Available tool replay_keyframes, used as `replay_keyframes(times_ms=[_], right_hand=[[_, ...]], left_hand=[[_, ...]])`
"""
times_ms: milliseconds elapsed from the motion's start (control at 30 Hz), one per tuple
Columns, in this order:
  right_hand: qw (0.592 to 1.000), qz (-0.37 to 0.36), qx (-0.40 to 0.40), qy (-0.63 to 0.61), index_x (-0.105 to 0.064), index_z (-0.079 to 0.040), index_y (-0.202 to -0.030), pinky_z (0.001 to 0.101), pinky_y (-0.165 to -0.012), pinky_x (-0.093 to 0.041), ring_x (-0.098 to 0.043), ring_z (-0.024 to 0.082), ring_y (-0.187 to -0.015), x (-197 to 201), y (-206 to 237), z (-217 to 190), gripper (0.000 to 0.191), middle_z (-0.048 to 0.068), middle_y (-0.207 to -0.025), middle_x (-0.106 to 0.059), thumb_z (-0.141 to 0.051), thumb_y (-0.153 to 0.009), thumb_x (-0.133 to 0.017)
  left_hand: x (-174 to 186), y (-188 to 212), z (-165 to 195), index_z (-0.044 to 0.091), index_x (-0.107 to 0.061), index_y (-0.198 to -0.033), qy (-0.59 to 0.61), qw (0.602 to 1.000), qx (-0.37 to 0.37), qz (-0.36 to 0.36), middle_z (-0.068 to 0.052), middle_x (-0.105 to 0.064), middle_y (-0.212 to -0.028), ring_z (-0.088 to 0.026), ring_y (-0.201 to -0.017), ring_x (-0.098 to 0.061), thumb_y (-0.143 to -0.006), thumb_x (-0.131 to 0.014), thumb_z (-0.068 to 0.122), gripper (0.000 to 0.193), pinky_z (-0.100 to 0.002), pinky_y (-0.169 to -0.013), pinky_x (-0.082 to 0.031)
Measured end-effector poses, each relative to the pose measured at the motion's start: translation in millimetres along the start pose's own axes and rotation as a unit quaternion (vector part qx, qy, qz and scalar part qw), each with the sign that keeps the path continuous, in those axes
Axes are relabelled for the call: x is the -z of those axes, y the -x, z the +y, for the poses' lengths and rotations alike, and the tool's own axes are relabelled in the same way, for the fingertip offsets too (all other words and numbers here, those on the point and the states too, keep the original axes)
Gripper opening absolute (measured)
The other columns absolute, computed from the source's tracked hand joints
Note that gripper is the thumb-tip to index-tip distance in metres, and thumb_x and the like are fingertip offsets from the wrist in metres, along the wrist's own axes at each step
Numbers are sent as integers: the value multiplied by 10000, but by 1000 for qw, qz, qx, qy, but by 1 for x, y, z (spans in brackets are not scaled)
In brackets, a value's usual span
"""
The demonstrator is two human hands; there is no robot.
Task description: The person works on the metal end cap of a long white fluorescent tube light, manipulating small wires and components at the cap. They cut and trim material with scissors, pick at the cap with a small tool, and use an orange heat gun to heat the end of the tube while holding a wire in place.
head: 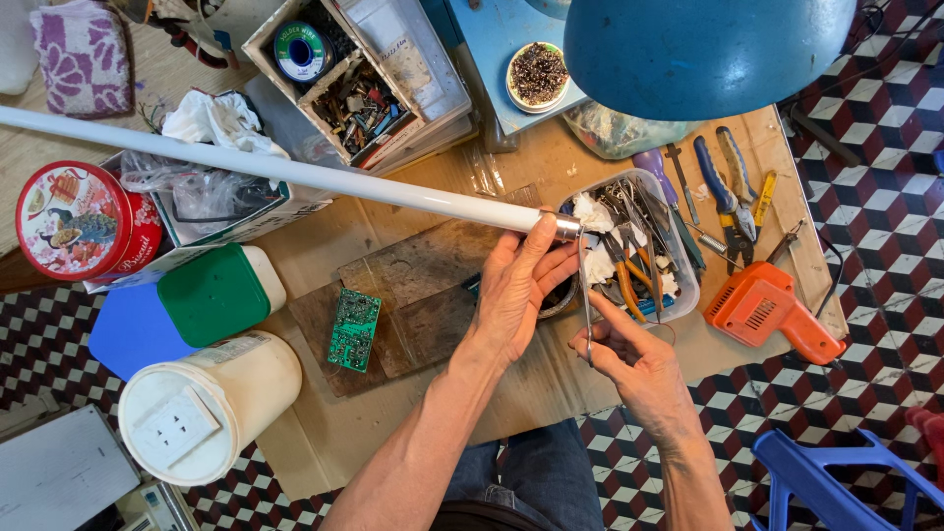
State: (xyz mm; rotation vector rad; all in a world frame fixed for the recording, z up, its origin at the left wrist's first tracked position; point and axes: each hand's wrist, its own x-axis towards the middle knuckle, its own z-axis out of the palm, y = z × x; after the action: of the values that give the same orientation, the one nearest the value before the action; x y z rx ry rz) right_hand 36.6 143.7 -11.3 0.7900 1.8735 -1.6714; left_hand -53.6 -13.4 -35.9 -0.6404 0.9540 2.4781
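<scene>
left hand [516,295] fingers wrapped on tube [295,172] end cap, right hand [629,359] pinching tweezers [586,315] at the pins; a slip could crack the glass.

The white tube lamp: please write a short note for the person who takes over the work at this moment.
Left hand: grips the metal end cap of the long white tube lamp, which lies slanted above the bench.
Right hand: holds thin tweezers, tip up at the cap.
Nearby: green circuit board on the wooden board, clear tool tub, orange soldering gun.
Done: tube raised, tool placed at the cap.
Left: the work at the cap; its result cannot be seen yet.
</scene>
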Motion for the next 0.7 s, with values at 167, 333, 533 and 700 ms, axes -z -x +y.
replay_keyframes(times_ms=[167,333,533,700], right_hand=[[1000,-9,8,-26,-608,-131,-1445,309,-903,-557,-702,141,-923,0,-3,8,633,44,-971,-729,-119,-825,-734],[999,-22,10,-44,-593,-135,-1453,310,-909,-562,-706,137,-942,1,-1,12,633,39,-998,-735,-105,-832,-712],[999,-25,20,-41,-588,-120,-1459,314,-930,-556,-706,148,-969,2,-1,13,628,53,-1010,-736,-92,-843,-710],[998,-33,17,-49,-574,-125,-1461,318,-933,-565,-717,156,-985,4,-1,11,636,53,-1011,-730,-90,-838,-696]], left_hand=[[2,1,-1,-1,-499,-1387,18,1000,5,-6,-160,-641,-1232,-266,-1138,-682,-971,-688,321,559,-358,-970,-587],[3,2,-2,-4,-476,-1412,28,999,5,-17,-163,-638,-1244,-266,-1157,-681,-984,-672,323,573,-352,-981,-587],[3,2,-3,1,-470,-1420,29,999,7,-23,-173,-641,-1237,-270,-1146,-682,-994,-663,321,567,-359,-972,-586],[3,1,-4,6,-468,-1430,25,999,7,-24,-174,-648,-1230,-271,-1140,-683,-998,-651,326,569,-362,-971,-587]])
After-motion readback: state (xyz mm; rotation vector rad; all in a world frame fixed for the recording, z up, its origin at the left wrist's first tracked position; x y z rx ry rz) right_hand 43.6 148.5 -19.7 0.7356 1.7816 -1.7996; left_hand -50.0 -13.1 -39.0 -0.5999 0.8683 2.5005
